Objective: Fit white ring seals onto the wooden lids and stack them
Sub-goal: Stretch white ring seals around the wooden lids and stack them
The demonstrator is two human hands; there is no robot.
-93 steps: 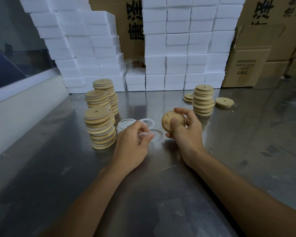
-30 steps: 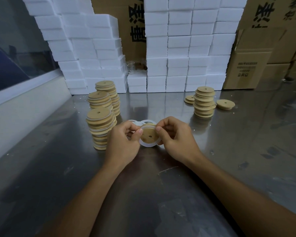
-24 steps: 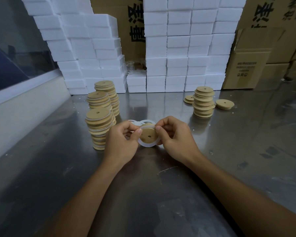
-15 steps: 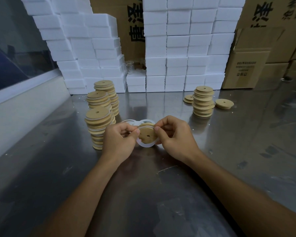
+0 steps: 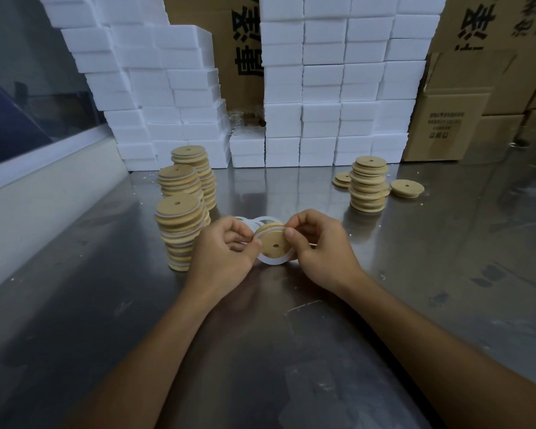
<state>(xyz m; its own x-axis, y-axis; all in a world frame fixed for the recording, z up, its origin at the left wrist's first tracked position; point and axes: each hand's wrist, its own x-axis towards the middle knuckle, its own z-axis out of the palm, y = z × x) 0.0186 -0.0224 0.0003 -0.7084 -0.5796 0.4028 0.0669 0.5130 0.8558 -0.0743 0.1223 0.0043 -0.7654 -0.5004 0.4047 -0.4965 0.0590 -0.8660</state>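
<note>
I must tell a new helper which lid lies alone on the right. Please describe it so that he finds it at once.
Start at the brown cardboard box at the back right of the steel table. In front of it stands one stack of wooden lids. The single lid lies flat just right of that stack; unlike the pair of lids left of the stack, nothing lies on or under it.

We work at a steel counter (image 5: 291,351). On it, at left, stand three stacks of wooden lids (image 5: 180,233), close together. At right a shorter stack (image 5: 368,184) stands with single lids (image 5: 406,187) lying just beside it on both sides. Loose white rings (image 5: 260,220) lie near the middle. White foam boxes (image 5: 322,113) and cardboard cartons (image 5: 446,125) line the far edge.
</note>
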